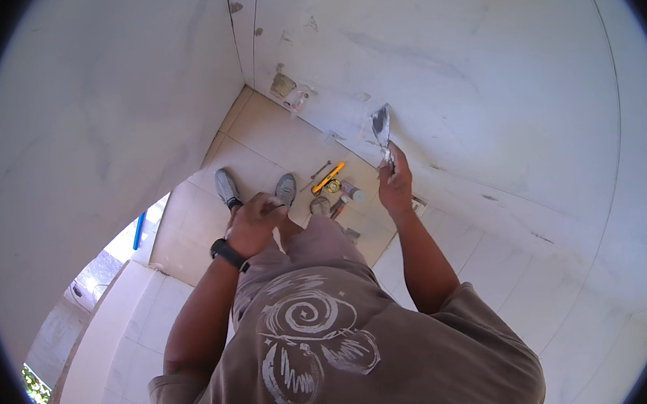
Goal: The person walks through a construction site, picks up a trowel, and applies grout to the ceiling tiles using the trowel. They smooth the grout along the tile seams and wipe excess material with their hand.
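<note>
My right hand (396, 183) is closed round the handle of a putty knife (380, 125). The knife's blade points up and away, close to the white wall (474, 91), and its metal face carries pale smears. Whether the blade touches the wall I cannot tell. In front of my body, my left hand (254, 226) has its fingers curled together above my left leg; anything inside them is hidden. A dark watch (227, 253) is on that wrist.
On the tiled floor (248, 158) by my feet lie a long yellow tool (328, 178), a thin metal tool (320, 169), a small round yellow-and-black thing (333, 187) and a pale bottle (352, 191). A second wall (102, 90) rises at left. Patches mark the wall base.
</note>
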Demonstrator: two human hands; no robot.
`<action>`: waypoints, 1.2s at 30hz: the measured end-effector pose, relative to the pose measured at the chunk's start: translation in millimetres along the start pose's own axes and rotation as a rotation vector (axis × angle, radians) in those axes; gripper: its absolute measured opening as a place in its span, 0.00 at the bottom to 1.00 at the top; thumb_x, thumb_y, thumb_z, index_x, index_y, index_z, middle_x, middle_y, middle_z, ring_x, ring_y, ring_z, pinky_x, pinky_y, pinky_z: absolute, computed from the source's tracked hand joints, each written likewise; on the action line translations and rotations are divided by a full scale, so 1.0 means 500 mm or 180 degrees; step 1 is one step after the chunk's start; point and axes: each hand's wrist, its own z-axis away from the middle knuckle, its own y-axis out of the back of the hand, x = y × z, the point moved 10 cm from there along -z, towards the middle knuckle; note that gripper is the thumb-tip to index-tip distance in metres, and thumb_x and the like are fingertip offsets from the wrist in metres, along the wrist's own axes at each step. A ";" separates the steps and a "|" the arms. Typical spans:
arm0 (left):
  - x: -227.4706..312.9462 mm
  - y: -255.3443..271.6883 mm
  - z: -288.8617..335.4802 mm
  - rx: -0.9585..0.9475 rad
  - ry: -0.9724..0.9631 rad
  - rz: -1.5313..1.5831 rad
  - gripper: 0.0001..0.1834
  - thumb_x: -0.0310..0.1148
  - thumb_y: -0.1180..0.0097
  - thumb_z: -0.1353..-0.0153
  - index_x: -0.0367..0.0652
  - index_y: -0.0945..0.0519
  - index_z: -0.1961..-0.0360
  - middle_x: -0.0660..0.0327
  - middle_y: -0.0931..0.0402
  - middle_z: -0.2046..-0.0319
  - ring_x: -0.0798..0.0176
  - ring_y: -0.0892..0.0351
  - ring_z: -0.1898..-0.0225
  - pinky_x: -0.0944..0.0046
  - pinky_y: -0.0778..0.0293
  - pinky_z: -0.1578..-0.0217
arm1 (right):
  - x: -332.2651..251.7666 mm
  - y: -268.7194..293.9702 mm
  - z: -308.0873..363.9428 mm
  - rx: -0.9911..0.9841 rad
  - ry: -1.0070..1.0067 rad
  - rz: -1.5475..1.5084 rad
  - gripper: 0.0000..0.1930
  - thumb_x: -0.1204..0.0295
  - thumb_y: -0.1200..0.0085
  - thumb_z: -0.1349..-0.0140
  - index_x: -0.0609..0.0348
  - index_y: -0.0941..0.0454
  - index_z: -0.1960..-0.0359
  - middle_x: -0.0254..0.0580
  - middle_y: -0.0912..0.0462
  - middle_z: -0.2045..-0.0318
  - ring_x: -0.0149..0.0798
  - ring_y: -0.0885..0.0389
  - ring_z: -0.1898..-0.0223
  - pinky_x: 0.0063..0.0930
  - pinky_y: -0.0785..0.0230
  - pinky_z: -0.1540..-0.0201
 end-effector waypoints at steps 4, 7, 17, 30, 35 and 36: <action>-0.111 0.071 0.081 0.0125 0.0586 -0.0154 0.15 0.39 0.38 0.32 0.36 0.20 0.56 0.63 0.20 0.68 0.68 0.22 0.67 0.65 0.25 0.63 | -0.016 -0.065 -0.013 0.0147 0.0564 0.0246 0.27 0.84 0.53 0.36 0.65 0.32 0.33 0.60 0.24 0.39 0.57 0.24 0.37 0.40 0.32 0.35; -0.180 0.103 0.144 0.0296 0.1089 0.0233 0.14 0.39 0.38 0.32 0.37 0.20 0.57 0.64 0.20 0.68 0.70 0.23 0.67 0.67 0.26 0.64 | -0.019 -0.083 -0.014 0.0470 0.0828 0.0641 0.24 0.80 0.55 0.28 0.61 0.34 0.31 0.49 0.22 0.47 0.35 0.19 0.62 0.29 0.24 0.57; -0.205 0.091 0.179 0.0580 0.1153 0.0600 0.15 0.36 0.38 0.34 0.33 0.20 0.56 0.61 0.18 0.68 0.69 0.21 0.66 0.66 0.25 0.63 | -0.016 -0.108 -0.021 0.0140 0.0450 0.0121 0.24 0.83 0.52 0.33 0.67 0.32 0.34 0.58 0.25 0.38 0.56 0.26 0.36 0.42 0.34 0.33; -0.225 0.162 0.252 0.1016 0.1183 0.0790 0.15 0.38 0.39 0.32 0.35 0.21 0.57 0.64 0.20 0.67 0.72 0.24 0.67 0.69 0.27 0.64 | -0.356 -0.175 -0.133 0.0189 0.1033 -0.0356 0.24 0.78 0.53 0.28 0.60 0.31 0.31 0.41 0.21 0.56 0.28 0.22 0.64 0.22 0.29 0.66; -0.239 0.169 0.270 0.1112 0.1149 0.0995 0.15 0.38 0.39 0.32 0.35 0.21 0.57 0.64 0.20 0.67 0.72 0.24 0.68 0.69 0.27 0.64 | -0.306 -0.153 -0.118 0.0182 0.0736 -0.0441 0.23 0.76 0.53 0.27 0.61 0.31 0.31 0.40 0.20 0.58 0.27 0.22 0.66 0.23 0.29 0.67; -0.242 0.168 0.272 0.1112 0.1167 0.0987 0.15 0.38 0.39 0.32 0.35 0.21 0.57 0.64 0.20 0.67 0.72 0.24 0.68 0.69 0.27 0.64 | -0.313 -0.140 -0.112 0.0239 0.0897 -0.0410 0.23 0.75 0.53 0.27 0.61 0.31 0.31 0.40 0.20 0.59 0.27 0.22 0.66 0.23 0.28 0.67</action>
